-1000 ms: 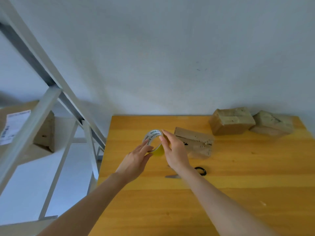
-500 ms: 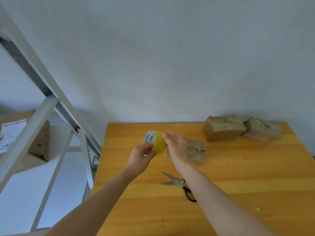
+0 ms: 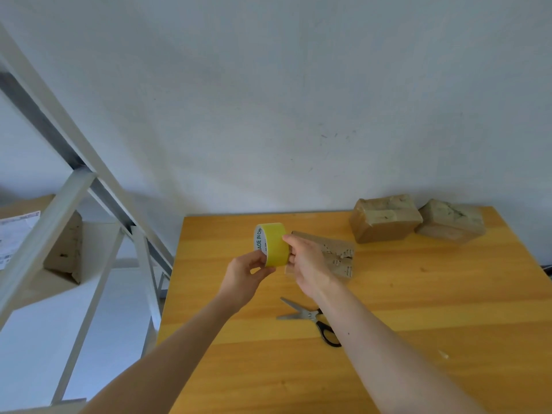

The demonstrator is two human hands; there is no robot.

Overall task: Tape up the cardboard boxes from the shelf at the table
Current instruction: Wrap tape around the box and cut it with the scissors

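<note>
Since a second ago the roll of yellow tape (image 3: 273, 245) has turned from showing its printed core to showing its yellow band, held between both hands. The left hand (image 3: 245, 277) pinches its lower rim between thumb and fingers. The right hand (image 3: 309, 264) curls its fingers against the roll's other side, seemingly hunting for the tape end. The open cardboard box (image 3: 337, 255) lies just beyond the right hand, partly hidden by it.

Likely troubles: the end may split into a sliver, or a hard pull may tug the roll out of the left hand's light pinch.

Scissors (image 3: 310, 319) lie beneath the right wrist on the orange wooden table (image 3: 433, 339). A nearer brown box (image 3: 385, 218) and a farther brown box (image 3: 451, 221) sit well right of that hand, by the pale wall (image 3: 298, 100). Left of the left hand stands a white metal shelf (image 3: 74, 201) holding a labelled box (image 3: 64, 249).
</note>
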